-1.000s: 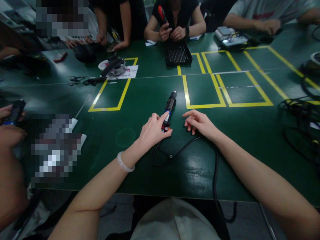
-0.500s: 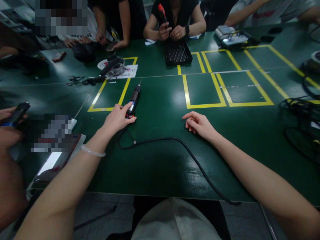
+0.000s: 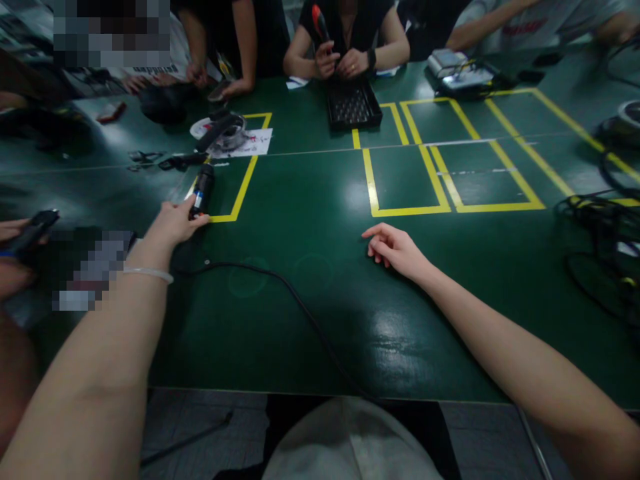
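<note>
My left hand (image 3: 176, 225) is closed around the rear part of a black electric screwdriver (image 3: 204, 181) with a blue and silver band. The tool lies over the left yellow tape outline (image 3: 244, 190), its front end pointing away from me toward some dark cables. A black cord (image 3: 295, 295) trails from its rear across the green table (image 3: 310, 347) to the front edge. My right hand (image 3: 397, 248) rests on the table with nothing in it, the index finger stretched out and the other fingers loosely curled.
Across the table, a person holds a red and black tool (image 3: 320, 23) above a black tray (image 3: 354, 107). More yellow tape outlines (image 3: 410, 212) mark the right side. Bundled black cables (image 3: 595, 227) lie far right. At left, another person's hand holds a dark tool (image 3: 33, 233).
My left hand has moved left with the electric screwdriver, from beside the tape outline to over it. The cord has shifted left along with it. My right hand stays in place.
</note>
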A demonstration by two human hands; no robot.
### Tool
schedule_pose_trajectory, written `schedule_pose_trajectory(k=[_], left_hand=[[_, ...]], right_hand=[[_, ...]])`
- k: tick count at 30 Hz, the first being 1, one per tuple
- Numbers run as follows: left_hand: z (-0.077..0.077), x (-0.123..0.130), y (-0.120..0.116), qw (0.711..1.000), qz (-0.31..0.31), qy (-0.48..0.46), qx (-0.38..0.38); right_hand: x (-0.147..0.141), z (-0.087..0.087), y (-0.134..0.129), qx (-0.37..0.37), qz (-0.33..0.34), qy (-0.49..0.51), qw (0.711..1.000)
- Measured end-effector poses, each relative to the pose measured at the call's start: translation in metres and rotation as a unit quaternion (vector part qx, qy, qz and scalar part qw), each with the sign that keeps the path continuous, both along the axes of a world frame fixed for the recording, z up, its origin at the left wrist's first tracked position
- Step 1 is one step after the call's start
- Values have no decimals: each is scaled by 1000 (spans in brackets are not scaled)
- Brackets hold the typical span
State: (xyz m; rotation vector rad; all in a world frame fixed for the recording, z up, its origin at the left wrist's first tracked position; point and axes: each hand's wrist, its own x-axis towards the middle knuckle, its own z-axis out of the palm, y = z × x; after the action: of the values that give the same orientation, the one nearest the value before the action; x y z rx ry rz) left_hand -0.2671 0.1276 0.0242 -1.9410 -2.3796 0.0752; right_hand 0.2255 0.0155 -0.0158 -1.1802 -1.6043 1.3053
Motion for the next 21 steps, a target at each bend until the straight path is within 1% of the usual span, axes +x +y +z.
schedule_pose_trajectory(k=[3, 7, 9, 12, 14, 17, 21], left_hand=[[-6, 5, -6, 1000, 8, 21, -9], [-11, 13, -19, 999, -18, 40, 16], [-10, 18, -23, 999, -12, 33, 24], [-6, 27, -25, 999, 33, 3, 33], [-3, 34, -26, 998, 50, -9, 36], [-2, 45, -29, 998, 53, -14, 38], [-6, 65, -40, 998, 34, -21, 44]], right_hand=[[0, 0, 0, 0, 0, -4, 1000], [-1, -1, 0, -3, 1, -9, 1000], [-1, 0, 0, -1, -1, -10, 1000], [-2, 0, 0, 3, 0, -13, 1000], [-2, 0, 0, 4, 4, -18, 1000], [-2, 1, 0, 12, 6, -23, 1000], [-3, 1, 0, 16, 2, -22, 1000]])
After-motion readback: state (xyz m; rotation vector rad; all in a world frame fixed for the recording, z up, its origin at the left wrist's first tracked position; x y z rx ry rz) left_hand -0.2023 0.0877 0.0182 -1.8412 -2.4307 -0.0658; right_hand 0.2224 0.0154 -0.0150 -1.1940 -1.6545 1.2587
